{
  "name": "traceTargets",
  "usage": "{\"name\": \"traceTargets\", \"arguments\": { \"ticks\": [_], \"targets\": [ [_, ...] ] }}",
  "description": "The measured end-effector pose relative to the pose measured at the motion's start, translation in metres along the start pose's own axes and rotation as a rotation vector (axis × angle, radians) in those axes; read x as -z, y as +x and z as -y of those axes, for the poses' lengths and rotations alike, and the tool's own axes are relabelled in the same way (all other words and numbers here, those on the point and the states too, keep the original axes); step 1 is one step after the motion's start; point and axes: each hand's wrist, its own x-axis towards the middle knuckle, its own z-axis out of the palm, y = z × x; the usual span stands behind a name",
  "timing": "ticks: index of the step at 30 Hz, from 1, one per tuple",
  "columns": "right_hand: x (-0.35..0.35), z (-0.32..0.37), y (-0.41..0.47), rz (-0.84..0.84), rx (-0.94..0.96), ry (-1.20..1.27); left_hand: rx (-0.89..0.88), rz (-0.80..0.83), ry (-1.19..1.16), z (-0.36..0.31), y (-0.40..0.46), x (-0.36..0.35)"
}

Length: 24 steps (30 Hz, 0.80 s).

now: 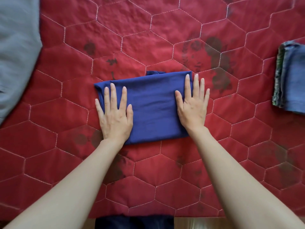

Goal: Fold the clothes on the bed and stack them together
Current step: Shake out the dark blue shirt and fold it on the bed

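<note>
A navy blue garment (151,106), folded into a compact rectangle, lies in the middle of the red quilted bed cover (148,38). My left hand (115,114) lies flat on its left end with fingers straight and spread. My right hand (193,103) presses flat on its right end, its outer fingers reaching past the cloth's edge onto the quilt. At the right edge of the bed sits a stack of folded clothes (290,76), blue denim-like on top with a patterned piece below.
A grey garment or sheet (16,52) lies spread over the bed's left side. The near edge of the bed runs along the bottom, with wooden floor (198,223) and my dark clothing (133,223) below it.
</note>
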Motion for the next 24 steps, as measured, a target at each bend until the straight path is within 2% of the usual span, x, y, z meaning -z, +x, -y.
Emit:
{"name": "traceTargets", "arguments": {
  "ticks": [4, 9, 12, 16, 20, 24],
  "targets": [
    [0.009, -0.001, -0.007, -0.062, -0.038, 0.183, 0.085, 0.011, 0.006, 0.003, -0.001, 0.01],
    [0.016, -0.005, -0.03, -0.114, -0.034, 0.294, 0.193, 0.065, -0.078, 0.007, -0.009, 0.025],
    [0.02, -0.011, -0.038, -0.094, -0.09, 0.361, 0.286, 0.032, -0.108, 0.003, -0.013, 0.038],
    [0.022, -0.011, -0.043, 0.001, -0.1, 0.375, 0.394, 0.101, -0.216, -0.005, -0.014, 0.049],
    [0.024, -0.003, -0.042, 0.097, -0.074, 0.343, 0.398, 0.169, -0.223, -0.006, -0.014, 0.052],
    [0.023, 0.0, -0.046, 0.107, -0.123, 0.433, 0.386, 0.146, -0.135, -0.003, -0.022, 0.05]
  ]
}}
